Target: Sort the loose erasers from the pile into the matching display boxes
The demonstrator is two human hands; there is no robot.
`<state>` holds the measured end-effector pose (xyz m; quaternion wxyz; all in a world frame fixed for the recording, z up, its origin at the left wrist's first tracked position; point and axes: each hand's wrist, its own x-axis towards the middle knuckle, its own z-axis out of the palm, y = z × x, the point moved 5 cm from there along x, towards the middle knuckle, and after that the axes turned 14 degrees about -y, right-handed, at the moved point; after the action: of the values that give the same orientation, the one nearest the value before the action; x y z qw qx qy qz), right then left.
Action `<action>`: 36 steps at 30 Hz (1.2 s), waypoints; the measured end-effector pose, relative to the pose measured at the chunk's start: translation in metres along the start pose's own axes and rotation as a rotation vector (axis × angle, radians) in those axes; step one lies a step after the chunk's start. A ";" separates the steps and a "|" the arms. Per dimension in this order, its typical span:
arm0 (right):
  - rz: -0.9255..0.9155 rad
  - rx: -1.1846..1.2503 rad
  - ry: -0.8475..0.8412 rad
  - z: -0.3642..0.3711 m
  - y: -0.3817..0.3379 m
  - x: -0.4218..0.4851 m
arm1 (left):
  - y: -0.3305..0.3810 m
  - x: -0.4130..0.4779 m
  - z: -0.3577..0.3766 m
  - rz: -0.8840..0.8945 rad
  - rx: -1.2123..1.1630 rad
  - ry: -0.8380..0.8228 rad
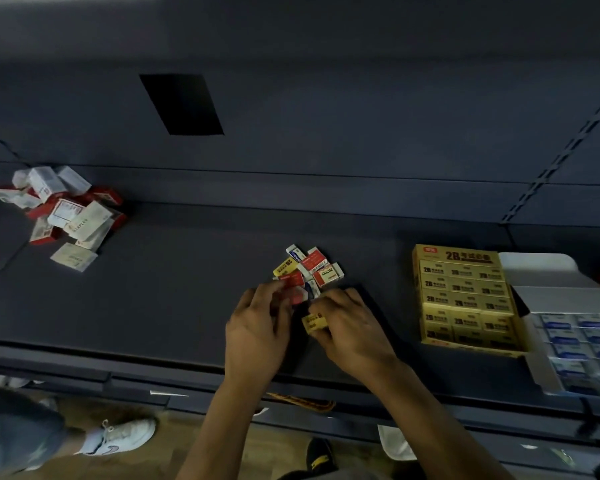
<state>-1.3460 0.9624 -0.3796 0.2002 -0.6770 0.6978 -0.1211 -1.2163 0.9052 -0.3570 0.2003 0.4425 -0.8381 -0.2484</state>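
Head view: nearest me, at the lower left of the frame, a white laced sneaker [125,436] stands on the brown wooden floor [174,441]. My two forearms reach up from the bottom centre over the front edge of the dark grey shelf [153,289].

My right hand [350,323] has its fingers and thumb curled round a small yellow-sleeved eraser [314,322] and holds it just above the shelf, at the near edge of the pile. My left hand [257,323] is just beside it, fingers bent, with the tips against a red-sleeved eraser [291,280] on the near side of the pile. The blur keeps me from telling whether it grips that eraser or only touches it.

Just beyond my fingertips, at the centre of the frame, lies the small pile of loose red, yellow and white-and-blue erasers [309,270].

To the right of the pile stands the open yellow cardboard display box [458,254], packed with rows of yellow erasers. Touching its right side is the open white cardboard display box [537,268], holding rows of white-and-blue erasers.

Well apart, at the far left of the shelf, is a heap of white and red cartons [63,209]. On the back panel, upper left of centre, is a black rectangle [182,103].
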 end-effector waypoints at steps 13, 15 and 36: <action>0.104 0.111 0.220 -0.043 0.041 -0.042 | 0.031 0.000 0.030 -0.196 -0.568 -0.176; 0.100 0.108 0.245 -0.048 0.048 -0.051 | 0.040 0.000 0.038 -0.226 -0.711 -0.198; 0.130 0.164 0.295 -0.096 0.132 -0.130 | 0.145 0.009 0.111 -0.198 -1.007 -0.322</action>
<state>-1.5067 1.0888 -0.3369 0.1578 -0.5867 0.7497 -0.2623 -1.3755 0.9947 -0.3583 0.2321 0.3249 -0.5896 -0.7021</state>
